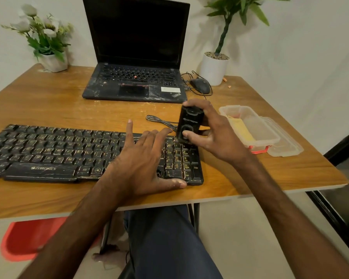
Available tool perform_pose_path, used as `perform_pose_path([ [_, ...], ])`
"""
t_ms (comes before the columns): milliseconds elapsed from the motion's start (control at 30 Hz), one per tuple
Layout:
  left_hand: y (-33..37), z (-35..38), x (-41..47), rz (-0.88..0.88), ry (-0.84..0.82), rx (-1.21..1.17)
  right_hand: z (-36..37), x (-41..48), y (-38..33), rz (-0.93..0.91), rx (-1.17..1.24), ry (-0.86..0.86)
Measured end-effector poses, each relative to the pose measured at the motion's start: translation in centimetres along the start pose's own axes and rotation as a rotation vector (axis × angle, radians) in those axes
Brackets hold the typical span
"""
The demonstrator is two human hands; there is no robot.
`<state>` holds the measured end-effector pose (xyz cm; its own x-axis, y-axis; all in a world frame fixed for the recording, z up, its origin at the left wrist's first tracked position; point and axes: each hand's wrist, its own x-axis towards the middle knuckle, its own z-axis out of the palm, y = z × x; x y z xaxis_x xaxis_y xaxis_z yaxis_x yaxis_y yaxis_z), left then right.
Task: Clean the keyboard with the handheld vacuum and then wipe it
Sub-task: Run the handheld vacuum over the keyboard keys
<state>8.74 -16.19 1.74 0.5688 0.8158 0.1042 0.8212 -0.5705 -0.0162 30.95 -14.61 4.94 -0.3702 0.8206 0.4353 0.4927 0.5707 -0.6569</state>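
Note:
A dusty black keyboard (48, 152) lies along the front of the wooden table (48, 101). My left hand (145, 160) rests flat on its right part with fingers spread, the thumb at the front edge near the number pad. My right hand (212, 133) grips a small black handheld vacuum (188, 123) upright over the keyboard's far right corner, fingers curled round its top and side. The vacuum's lower end is partly hidden behind my fingers.
An open black laptop (135, 81) stands behind the keyboard. A mouse (200, 85) with its cable, a white plant pot (214, 67) and a flower pot (54, 61) sit at the back. A clear plastic box (250, 125) with a yellow cloth and its lid lies right.

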Motion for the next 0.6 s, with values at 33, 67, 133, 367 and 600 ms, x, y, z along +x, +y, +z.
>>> perform_pose_path([
  [33,0.0,0.0,0.0,-0.007,-0.003,0.002,0.4,0.6,-0.1,-0.009,0.006,-0.006],
  [67,0.0,-0.1,-0.1,-0.014,-0.008,0.001,0.7,1.1,-0.2,-0.017,0.006,-0.020],
  [133,0.0,-0.1,-0.1,-0.021,-0.012,0.000,0.8,1.3,-0.2,-0.027,-0.014,-0.057],
  [367,-0.1,-0.1,0.1,-0.004,-0.024,-0.031,-2.1,-0.6,0.4,0.011,-0.098,-0.101],
  [600,0.0,0.0,-0.1,-0.020,-0.017,-0.017,1.1,1.6,-0.2,-0.106,-0.086,-0.096],
])
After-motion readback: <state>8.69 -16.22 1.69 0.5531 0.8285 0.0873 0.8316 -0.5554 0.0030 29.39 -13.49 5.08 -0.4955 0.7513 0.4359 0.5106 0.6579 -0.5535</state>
